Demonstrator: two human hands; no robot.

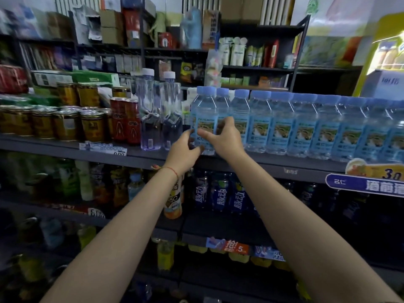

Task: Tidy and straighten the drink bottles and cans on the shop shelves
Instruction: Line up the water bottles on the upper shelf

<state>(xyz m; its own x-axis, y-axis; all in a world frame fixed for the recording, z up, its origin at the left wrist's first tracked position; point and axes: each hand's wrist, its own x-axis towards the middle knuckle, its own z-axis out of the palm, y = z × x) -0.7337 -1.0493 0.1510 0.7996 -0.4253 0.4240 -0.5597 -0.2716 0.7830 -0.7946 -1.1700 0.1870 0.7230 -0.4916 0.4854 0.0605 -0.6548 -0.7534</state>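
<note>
Both hands close on one blue-capped water bottle [204, 119] at the left end of its row on the upper shelf [284, 169]: the left hand [182, 153] grips low on the bottle's left side, fingers curled round it, while the right hand [223, 138] wraps its label from the right, thumb reaching across the front.

To do this step well, the bottle probably wants turning until its label faces squarely out like its neighbours, then setting down level with the row's front line; a low, two-sided hold should keep it from tipping into the bottle beside it.

From left to right along the same shelf stand gold cans [65, 125], red cans [125, 120] with white lettering too blurred to read, two tall clear bottles with white caps [160, 110], then the long row of blue-labelled water bottles [328, 130], each bearing a landscape picture.

On the shelf below, dark blue bottles [219, 194] read "脉动". A blue shelf-edge sign [367, 184] at far right carries large characters, and a tag above it shows "3.0".
</note>
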